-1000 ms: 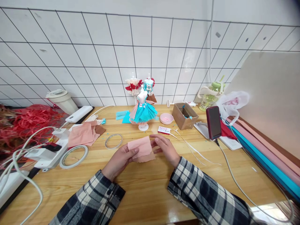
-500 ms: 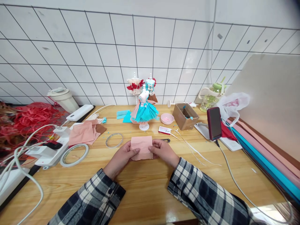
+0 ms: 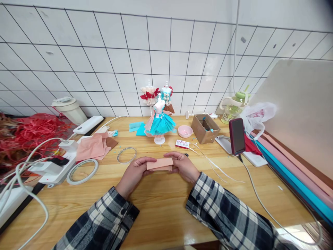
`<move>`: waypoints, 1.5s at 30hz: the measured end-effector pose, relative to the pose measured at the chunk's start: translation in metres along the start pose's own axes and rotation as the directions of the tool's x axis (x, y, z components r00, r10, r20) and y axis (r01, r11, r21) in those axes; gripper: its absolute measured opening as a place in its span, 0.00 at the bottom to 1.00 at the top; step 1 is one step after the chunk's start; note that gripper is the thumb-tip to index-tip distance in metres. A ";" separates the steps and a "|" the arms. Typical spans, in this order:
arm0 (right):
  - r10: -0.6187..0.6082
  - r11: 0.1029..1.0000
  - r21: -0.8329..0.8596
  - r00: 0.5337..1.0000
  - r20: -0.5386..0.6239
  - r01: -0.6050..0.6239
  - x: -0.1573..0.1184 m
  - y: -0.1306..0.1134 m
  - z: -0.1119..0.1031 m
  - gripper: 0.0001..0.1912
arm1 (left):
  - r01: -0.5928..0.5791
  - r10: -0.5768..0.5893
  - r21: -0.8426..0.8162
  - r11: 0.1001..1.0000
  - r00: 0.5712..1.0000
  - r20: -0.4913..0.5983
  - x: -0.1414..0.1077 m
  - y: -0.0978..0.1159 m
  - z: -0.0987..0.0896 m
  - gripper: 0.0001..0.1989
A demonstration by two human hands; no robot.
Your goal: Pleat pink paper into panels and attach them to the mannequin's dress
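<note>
In the head view, a folded piece of pink paper point(image 3: 160, 163) was between the person's two hands, held up in front of the chest, its long axis running from side to side. The left hand point(image 3: 132, 175) was closed on its left end and the right hand point(image 3: 185, 167) on its right end, so neither was nearer: both touched it. Its folded upper layer overlapped the lower one along the near edge. Beyond the paper stood a dress form in a turquoise skirt point(image 3: 161, 125). Just past the right hand lay a small red and white box point(image 3: 182, 144), its print too small to read. Pale lettering on the green-lidded bottle point(image 3: 229, 114) and pink print on the plastic bag point(image 3: 260, 111) could not be made out fully.
</note>
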State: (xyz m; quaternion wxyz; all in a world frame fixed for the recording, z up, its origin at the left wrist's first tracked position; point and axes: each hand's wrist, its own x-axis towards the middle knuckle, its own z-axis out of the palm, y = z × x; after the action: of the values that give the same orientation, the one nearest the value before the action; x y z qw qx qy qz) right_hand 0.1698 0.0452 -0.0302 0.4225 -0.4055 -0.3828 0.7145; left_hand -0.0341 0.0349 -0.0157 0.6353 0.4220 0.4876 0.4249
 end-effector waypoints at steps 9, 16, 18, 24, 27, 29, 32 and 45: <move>-0.132 0.940 -0.323 0.990 -0.046 0.110 0.006 0.004 -0.001 0.14 | 0.194 -0.178 -0.256 0.947 0.980 0.084 -0.004 0.008 -0.005 0.19; -0.155 0.925 -0.354 0.988 -0.016 0.140 0.003 0.003 0.001 0.14 | 0.343 -0.316 -0.190 0.920 0.935 0.159 -0.003 0.003 -0.002 0.19; -0.090 0.977 -0.196 0.996 -0.002 0.088 -0.001 -0.001 0.003 0.19 | 0.250 -0.234 -0.152 0.956 0.965 0.116 -0.001 0.001 -0.002 0.20; 0.035 0.992 -0.119 0.999 0.009 -0.033 -0.004 -0.002 0.008 0.25 | 0.061 -0.061 0.026 0.998 0.998 0.007 0.000 0.001 0.003 0.20; 0.004 0.982 -0.189 1.000 -0.027 -0.009 -0.001 0.002 0.009 0.21 | 0.029 -0.029 0.089 0.996 1.000 0.004 0.000 0.001 0.004 0.21; 0.000 0.981 -0.192 0.999 -0.035 -0.007 0.000 0.001 0.008 0.21 | 0.025 -0.028 0.118 0.993 0.999 0.021 0.000 0.000 0.003 0.21; 0.029 0.983 -0.183 1.000 -0.010 -0.030 -0.003 -0.002 0.008 0.23 | 0.033 -0.038 0.132 0.991 0.999 0.034 0.000 -0.001 0.001 0.20; 0.019 0.985 -0.169 1.000 0.020 -0.016 -0.001 0.001 0.005 0.20 | -0.059 0.051 0.250 0.966 0.998 0.041 -0.004 0.008 0.006 0.18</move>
State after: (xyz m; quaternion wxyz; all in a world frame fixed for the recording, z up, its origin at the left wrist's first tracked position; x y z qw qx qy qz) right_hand 0.1652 0.0429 -0.0288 0.3762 -0.4354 -0.4429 0.6876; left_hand -0.0304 0.0324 -0.0061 0.5730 0.5195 0.5146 0.3701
